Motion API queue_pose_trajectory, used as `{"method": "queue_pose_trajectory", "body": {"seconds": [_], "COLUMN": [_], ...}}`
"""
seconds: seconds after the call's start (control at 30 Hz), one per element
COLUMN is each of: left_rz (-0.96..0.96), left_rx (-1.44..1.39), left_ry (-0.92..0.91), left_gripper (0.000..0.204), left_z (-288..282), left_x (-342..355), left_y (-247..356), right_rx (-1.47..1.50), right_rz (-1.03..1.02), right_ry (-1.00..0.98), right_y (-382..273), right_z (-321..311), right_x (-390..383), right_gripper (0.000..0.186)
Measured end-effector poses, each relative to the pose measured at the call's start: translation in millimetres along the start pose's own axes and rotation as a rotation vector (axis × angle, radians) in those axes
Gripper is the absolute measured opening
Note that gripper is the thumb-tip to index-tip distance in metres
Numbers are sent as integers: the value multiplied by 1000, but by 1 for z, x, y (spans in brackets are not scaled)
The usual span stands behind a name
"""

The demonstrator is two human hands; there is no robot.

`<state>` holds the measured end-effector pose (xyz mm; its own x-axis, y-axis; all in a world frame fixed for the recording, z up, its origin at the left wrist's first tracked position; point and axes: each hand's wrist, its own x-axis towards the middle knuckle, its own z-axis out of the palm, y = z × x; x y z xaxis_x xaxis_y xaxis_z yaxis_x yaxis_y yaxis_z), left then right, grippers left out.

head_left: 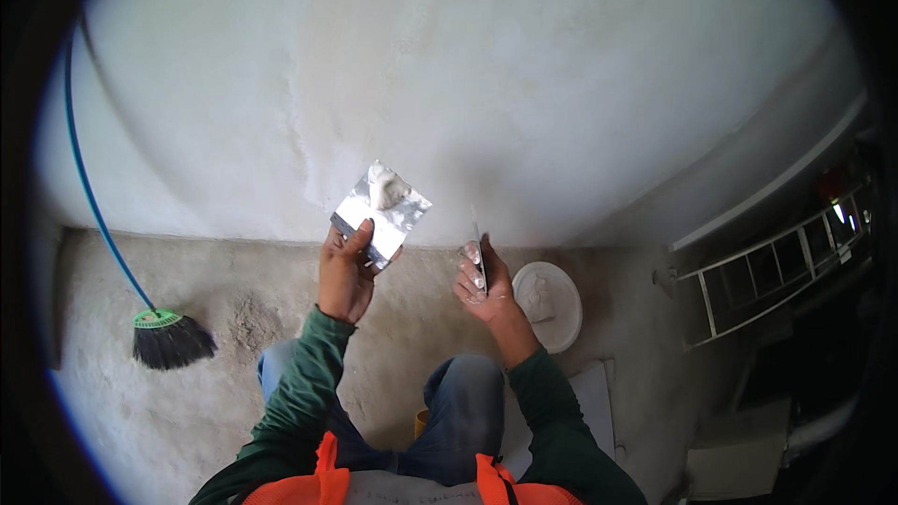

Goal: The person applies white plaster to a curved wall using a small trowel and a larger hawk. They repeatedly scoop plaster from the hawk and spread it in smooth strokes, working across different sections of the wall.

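My left hand (346, 276) grips a shiny square metal putty knife (406, 215), thumb on top of its dark edge. A lump of white putty (385, 187) sits on the far part of that blade. To the right, my right hand (496, 288) is closed around a second, thin putty knife (482, 266), seen almost edge-on. White smears cover the fingertips of this hand. Both tools are held apart from each other, in front of a pale plastered wall (561, 84). Whether either blade touches the wall, I cannot tell.
A round white container or lid (566, 313) with white material is right of my right hand. A broom (173, 341) with a blue handle leans at the left, beside a patch of debris (253, 320). A metal ladder (758, 271) lies at the right, near a cardboard piece (739, 454).
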<state>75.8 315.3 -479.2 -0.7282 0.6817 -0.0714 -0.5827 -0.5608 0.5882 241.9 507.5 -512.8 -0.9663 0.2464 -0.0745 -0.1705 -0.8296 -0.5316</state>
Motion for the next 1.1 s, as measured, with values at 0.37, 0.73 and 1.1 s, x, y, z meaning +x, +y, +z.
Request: {"method": "queue_pose_trajectory", "body": {"seconds": [0.37,0.73,1.1], "left_rz": [747,634,793], "left_rx": [791,658,31], "left_ry": [-5,97,87], "left_gripper": [30,24,51], "left_z": [-25,-84,-30], "left_x": [-7,-4,71], "left_y": [-39,-61,194], "right_rx": [-455,-392,-1935], "right_rz": [-246,-739,-1678], "right_ry": [502,269,556], "right_y": [35,-68,-265], "right_z": [116,219,455], "right_x": [-17,27,77], "right_gripper": [21,35,31]}}
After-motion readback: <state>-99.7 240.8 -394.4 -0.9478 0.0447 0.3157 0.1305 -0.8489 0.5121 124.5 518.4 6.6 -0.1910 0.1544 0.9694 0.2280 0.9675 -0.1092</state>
